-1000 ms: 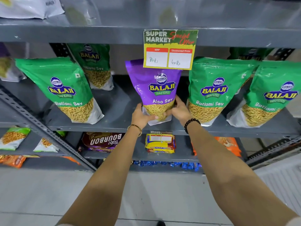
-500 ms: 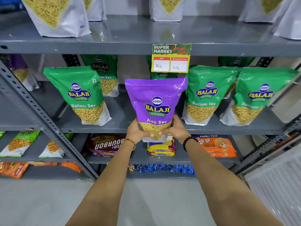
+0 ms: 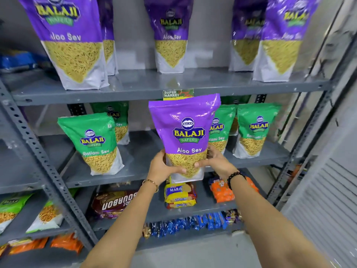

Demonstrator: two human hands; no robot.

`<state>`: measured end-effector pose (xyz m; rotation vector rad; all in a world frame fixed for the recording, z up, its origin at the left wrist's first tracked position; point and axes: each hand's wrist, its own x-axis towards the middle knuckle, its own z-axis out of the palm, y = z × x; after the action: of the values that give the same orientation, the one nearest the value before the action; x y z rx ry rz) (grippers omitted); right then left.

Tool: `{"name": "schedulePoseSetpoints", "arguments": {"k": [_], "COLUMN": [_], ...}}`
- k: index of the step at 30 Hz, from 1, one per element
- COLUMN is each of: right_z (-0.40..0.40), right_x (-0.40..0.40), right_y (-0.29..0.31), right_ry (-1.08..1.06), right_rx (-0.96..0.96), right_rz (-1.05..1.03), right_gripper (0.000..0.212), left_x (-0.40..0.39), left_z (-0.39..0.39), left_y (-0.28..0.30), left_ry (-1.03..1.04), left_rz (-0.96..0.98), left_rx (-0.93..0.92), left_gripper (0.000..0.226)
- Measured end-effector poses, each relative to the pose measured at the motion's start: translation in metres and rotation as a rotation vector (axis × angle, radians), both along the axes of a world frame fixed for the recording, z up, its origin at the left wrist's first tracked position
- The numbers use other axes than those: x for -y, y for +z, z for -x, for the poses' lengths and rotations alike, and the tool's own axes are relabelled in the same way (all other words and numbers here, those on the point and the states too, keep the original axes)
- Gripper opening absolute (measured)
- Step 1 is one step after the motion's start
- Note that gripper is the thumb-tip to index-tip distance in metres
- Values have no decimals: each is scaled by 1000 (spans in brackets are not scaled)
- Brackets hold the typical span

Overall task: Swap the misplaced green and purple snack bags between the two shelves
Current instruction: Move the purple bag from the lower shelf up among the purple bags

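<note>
A purple Aloo Sev snack bag (image 3: 183, 130) hangs upright in the air in front of the middle shelf (image 3: 135, 169). My left hand (image 3: 163, 168) grips its lower left edge and my right hand (image 3: 216, 161) its lower right edge. On the middle shelf stand green Ratlami Sev bags: one at the left (image 3: 96, 142), one behind it (image 3: 117, 120), and others at the right (image 3: 255, 128), partly hidden by the held bag. The upper shelf (image 3: 154, 88) carries several purple Aloo Sev bags, such as a near one at the left (image 3: 71, 39) and one at the centre back (image 3: 171, 33).
A supermarket price tag (image 3: 177, 93) hangs from the upper shelf's front edge, just above the held bag. Biscuit packs (image 3: 180, 194), a Bourbon pack (image 3: 114, 204) and orange packs (image 3: 222, 190) lie on the lower shelf. Perforated steel uprights (image 3: 38, 157) frame the shelving. A shutter (image 3: 328, 200) stands at the right.
Both hands have lifted the purple bag off the middle shelf and drawn it out and upward. The view has tilted up, so the upper shelf of purple bags now shows.
</note>
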<state>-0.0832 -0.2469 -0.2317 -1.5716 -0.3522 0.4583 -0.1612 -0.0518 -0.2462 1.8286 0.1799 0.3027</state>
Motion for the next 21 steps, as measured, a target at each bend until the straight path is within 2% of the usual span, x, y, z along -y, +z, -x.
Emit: {"name": "schedulePoseSetpoints", "arguments": {"k": [9,15,19,21], "right_z": [-11,-42,-65,-75], "right_x": [7,-8,-21,-28], "right_y": [84,172,212,218], "right_ry": [-61,-99,-96,-81], "right_rx": [201,378,436,436], "right_rz": [-165,-317,-362,-347], "right_gripper": [58,55,44,42], "left_x": [13,-2,-11,-15], "left_z": [-14,-53,-73,-83], "left_y": [96,187,230,236], "left_ry": [16,91,85,65], "left_rz": [-56,-95,-108,-91], "left_rx": [261,421,444,422], "left_gripper": [49,64,66,59]}}
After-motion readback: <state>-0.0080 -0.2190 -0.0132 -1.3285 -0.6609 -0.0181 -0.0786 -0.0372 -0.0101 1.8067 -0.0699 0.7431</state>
